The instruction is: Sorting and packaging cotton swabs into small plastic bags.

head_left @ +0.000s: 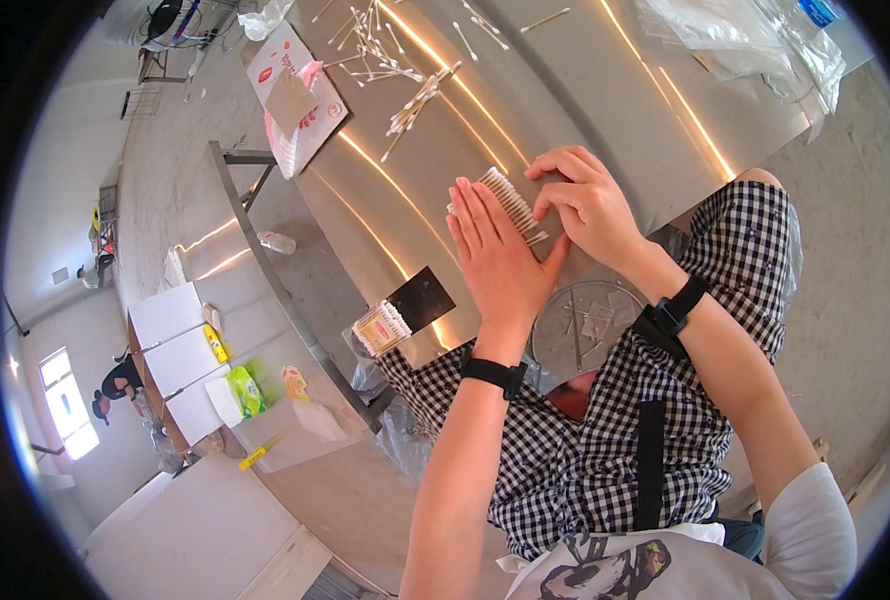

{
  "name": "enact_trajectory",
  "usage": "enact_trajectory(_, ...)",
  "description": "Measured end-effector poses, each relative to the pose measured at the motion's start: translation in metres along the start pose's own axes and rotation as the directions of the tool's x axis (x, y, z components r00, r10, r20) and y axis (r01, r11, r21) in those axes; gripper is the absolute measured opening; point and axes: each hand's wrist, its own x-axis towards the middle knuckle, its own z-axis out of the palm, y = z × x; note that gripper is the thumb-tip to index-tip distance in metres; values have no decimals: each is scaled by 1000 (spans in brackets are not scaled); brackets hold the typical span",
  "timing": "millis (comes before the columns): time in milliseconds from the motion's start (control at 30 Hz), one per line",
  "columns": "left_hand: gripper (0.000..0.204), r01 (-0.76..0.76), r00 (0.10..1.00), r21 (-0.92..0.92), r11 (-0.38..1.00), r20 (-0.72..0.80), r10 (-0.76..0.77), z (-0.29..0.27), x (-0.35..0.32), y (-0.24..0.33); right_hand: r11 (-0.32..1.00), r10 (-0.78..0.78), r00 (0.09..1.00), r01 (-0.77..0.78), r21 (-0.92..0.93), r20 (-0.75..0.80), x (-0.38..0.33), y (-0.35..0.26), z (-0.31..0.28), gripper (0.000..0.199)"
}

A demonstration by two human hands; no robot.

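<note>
Far desks, 8 o'clock: white desks (170, 312) in a row, carrying a yellow bottle (216, 345), a green packet (247, 391) and a yellow marker (256, 457); a person (120, 378) bends over near the window.
Card pack, 11 o'clock: red-and-white flat pack (300, 95) lying on the metal desk's left edge, a brown card on top of it.
Metal desk: shiny steel desk (605, 110) fills the upper middle, light streaks running across it.
Boxed swabs, 8 o'clock of the hands: small bundle of cotton swabs (381, 327) stood on end at the desk's near edge, just beside a black card (422, 298).
Loose swabs, 12 o'clock: scattered cotton swabs (420, 98) on the desk, well apart from the hands.
Left hand: left hand (495, 255) flat, fingers straight and pressed together, palm edge set against the left side of the swab row; it grips nothing.
Swab row: tidy row of cotton swabs (510, 197) lying on the desk between the two hands, touching both.
Right hand: right hand (590, 205) curled, fingertips resting on the row's upper right end, pressing rather than clamping.
Wristbands: black band on each wrist (495, 374).
Apron: checked apron (585, 440) covers the lap below the desk.
Plastic bags, 1 o'clock: clear bags (755, 40) heaped at the desk's far right corner.
</note>
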Motion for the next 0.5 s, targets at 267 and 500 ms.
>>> enact_trajectory(267,108,1,1000,0,1000,15,-1,0,0,0,997,-35,999,36,-64,27,-1,1,0,13)
enact_trajectory(500,109,-4,1000,16,1000,-3,4,1,0,-1,1000,6,999,-6,-12,-35,1,1,3,16)
